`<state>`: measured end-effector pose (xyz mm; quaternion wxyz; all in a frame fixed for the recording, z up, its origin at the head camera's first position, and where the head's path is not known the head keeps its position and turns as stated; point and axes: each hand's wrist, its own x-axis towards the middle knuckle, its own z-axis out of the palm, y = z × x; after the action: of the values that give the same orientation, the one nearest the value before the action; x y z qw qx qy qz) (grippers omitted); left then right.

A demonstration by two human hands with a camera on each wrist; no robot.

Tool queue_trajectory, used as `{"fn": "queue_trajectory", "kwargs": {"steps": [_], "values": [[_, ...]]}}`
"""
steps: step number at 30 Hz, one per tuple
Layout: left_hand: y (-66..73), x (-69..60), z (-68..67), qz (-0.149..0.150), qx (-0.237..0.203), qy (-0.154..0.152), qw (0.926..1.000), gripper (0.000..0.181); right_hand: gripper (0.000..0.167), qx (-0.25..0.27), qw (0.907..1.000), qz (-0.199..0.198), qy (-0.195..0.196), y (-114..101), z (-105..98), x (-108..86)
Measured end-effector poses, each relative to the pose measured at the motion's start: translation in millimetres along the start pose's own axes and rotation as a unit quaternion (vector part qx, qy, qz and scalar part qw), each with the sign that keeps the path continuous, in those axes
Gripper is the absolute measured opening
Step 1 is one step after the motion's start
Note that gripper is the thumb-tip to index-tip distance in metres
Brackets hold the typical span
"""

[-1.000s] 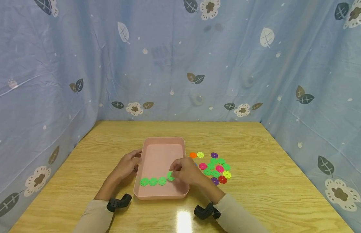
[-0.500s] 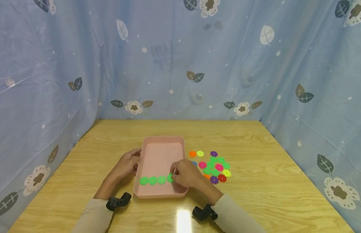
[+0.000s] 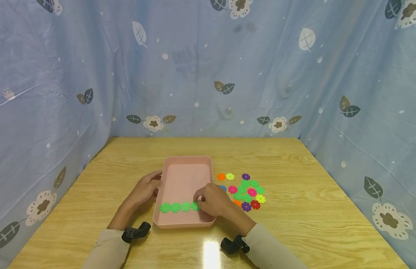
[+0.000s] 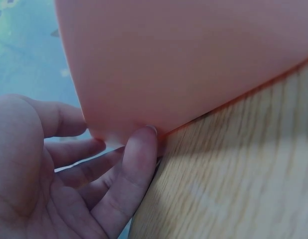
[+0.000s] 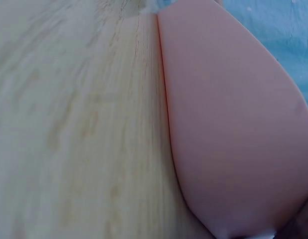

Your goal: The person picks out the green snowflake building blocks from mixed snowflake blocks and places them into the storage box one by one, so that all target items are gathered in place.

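Observation:
A pink tray (image 3: 189,172) lies on the wooden table. Its left wall is held by my left hand (image 3: 144,189); in the left wrist view, that hand's curled fingers (image 4: 136,169) meet the tray's outside wall. Inside the tray, near its front, green snowflake discs (image 3: 175,207) form a row from left to right. My right hand (image 3: 213,200) reaches over the right wall and pinches the rightmost green disc (image 3: 194,206), partly hidden by the fingers. The right wrist view shows mainly the tray's outer wall (image 5: 233,119), with the fingertips out of sight.
Right of the tray lies a loose group of snowflake discs: several green (image 3: 247,198), with pink (image 3: 252,192), purple (image 3: 246,206), red (image 3: 255,204), yellow (image 3: 260,198), orange (image 3: 221,176) and blue (image 3: 223,188) ones. A patterned blue curtain (image 3: 194,74) encloses the table's back and sides.
My right hand has lowered the green disc and brought it slightly left, closer to the row's end. The left hand keeps its place at the tray. The whole view has shifted slightly.

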<state>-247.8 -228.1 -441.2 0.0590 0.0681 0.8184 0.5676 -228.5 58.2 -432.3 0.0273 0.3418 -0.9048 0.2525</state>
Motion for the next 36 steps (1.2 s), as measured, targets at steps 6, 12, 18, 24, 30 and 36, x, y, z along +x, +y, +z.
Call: {"fn": "queue_trajectory", "kwargs": {"steps": [6, 12, 18, 24, 30, 36], "values": [[-1.4, -0.6, -0.5, 0.004, 0.005, 0.0, 1.0, 0.05, 0.013, -0.014, 0.9999, 0.005, 0.0, -0.6, 0.4, -0.3], [-0.3, -1.1, -0.6, 0.002, 0.004, 0.003, 1.0, 0.05, 0.012, -0.012, 0.9999, 0.013, -0.002, -0.8, 0.6, 0.9], [0.2, -0.5, -1.5, 0.001, 0.001, 0.004, 1.0, 0.05, 0.013, -0.013, 0.9998, 0.018, 0.005, -1.0, 1.4, 2.4], [0.1, -0.7, -1.5, 0.001, -0.002, 0.003, 1.0, 0.05, 0.013, -0.018, 0.9995, 0.026, 0.005, -1.5, 2.3, 3.7], [1.4, -1.0, -0.2, -0.004, -0.009, 0.003, 0.9999, 0.049, 0.012, -0.022, 0.9994, 0.026, 0.0, -3.0, 1.3, 5.1], [0.9, -0.8, 0.2, 0.0, -0.004, -0.001, 1.0, 0.05, 0.011, -0.022, 0.9989, 0.038, -0.013, -3.4, -4.3, 6.6]]}}
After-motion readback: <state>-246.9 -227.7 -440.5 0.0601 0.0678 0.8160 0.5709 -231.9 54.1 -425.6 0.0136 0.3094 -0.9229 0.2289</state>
